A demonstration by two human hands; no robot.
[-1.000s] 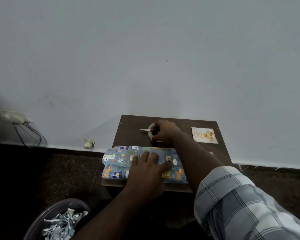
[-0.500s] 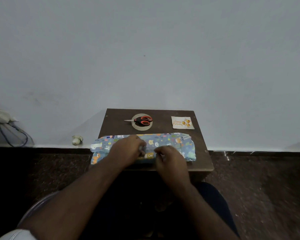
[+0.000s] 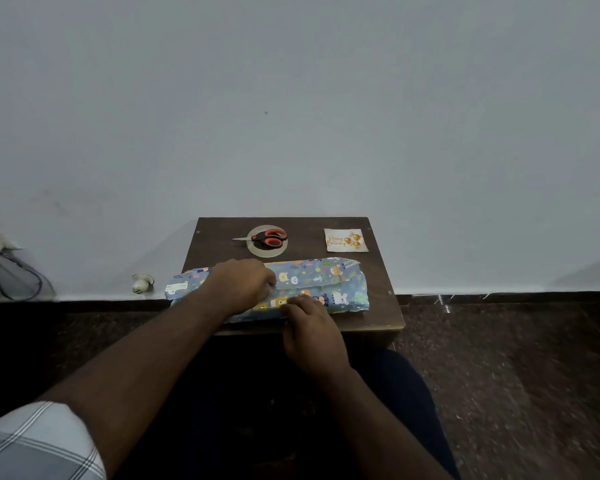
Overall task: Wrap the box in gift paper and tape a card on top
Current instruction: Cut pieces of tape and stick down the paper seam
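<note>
Head view:
My left hand (image 3: 241,285): fingers curled, pinching the gift paper (image 3: 312,278) on the box top.
My right hand (image 3: 312,332): fingertips pinching the paper's near edge.
Card (image 3: 345,240): beyond my right hand.
Scissors (image 3: 267,237): on the tape roll (image 3: 253,249), beyond my left.

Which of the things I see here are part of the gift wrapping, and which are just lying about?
Part of the job:
wrapped box
birthday card
tape roll
scissors
left hand
right hand

Lying about:
small white object on the floor
cable by the wall
</note>
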